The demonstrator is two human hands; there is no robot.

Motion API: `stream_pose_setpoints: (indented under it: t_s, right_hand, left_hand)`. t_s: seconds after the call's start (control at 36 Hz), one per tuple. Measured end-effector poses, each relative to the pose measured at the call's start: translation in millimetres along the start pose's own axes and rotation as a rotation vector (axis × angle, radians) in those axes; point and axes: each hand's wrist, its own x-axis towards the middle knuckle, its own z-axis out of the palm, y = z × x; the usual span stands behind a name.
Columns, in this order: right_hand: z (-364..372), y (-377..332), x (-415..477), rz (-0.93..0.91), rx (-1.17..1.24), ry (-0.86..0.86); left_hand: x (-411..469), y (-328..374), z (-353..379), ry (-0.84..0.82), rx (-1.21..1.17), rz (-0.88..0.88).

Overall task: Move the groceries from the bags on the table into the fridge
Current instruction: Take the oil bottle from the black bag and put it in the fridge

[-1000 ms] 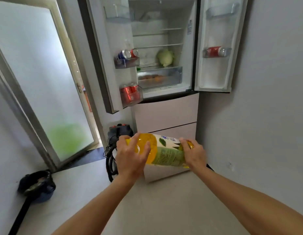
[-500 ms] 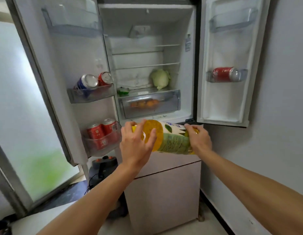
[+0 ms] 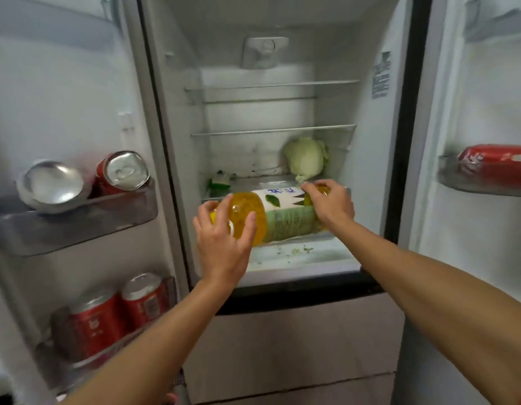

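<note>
Arms reach forward; left hand (image 3: 224, 241) and right hand (image 3: 332, 206) grip, fingers curled.

Soft, cool and even, brightest on the white back wall of the fridge (image 3: 253, 112) toward 12 o'clock. Dims over the drawer front (image 3: 297, 346) at 6 o'clock. Glares off the can tops (image 3: 126, 171) at 9 o'clock. Bows upright lines outward at 3 and 9 o'clock. Smears the red can (image 3: 495, 163) at 3 o'clock; keeps the bottle (image 3: 285, 223) label near centre only fairly sharp.

Yellow bottle (image 3: 253, 217), green-white label (image 3: 288, 217).
</note>
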Motion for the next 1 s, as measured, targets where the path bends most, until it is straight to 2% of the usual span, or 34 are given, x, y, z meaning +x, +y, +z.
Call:
stream_pose_setpoints:
  t_s: [0.39,0.67,0.78,0.83,0.89,1.0]
  right_hand:
    - [112.8,-2.8,179.5,-0.115,-0.039,-0.046]
    - [188.9,25.2,271.9,-0.095,0.002,-0.251]
    - [212.3,32.3,303.9,-0.157,0.021,-0.342]
    - [221.0,37.6,320.3,-0.222,0.008,-0.372]
    - [229.1,40.5,337.5,-0.275,-0.076,-0.359]
    - [239.7,31.3,353.6,-0.353,-0.499,-0.229]
  left_hand:
    - [93.3,-70.9,139.4,0.13,-0.001,-0.156]
    - [128.7,-98.5,209.5,0.112,0.192,-0.206]
    - [141.4,-102.2,225.1,0.039,0.273,-0.173]
    - [150.1,-110.2,227.7,-0.001,0.235,-0.138]
    - [163.7,-120.3,229.6,-0.022,0.125,-0.133]
    - [181.0,-130.8,243.8,-0.124,0.0,-0.201]
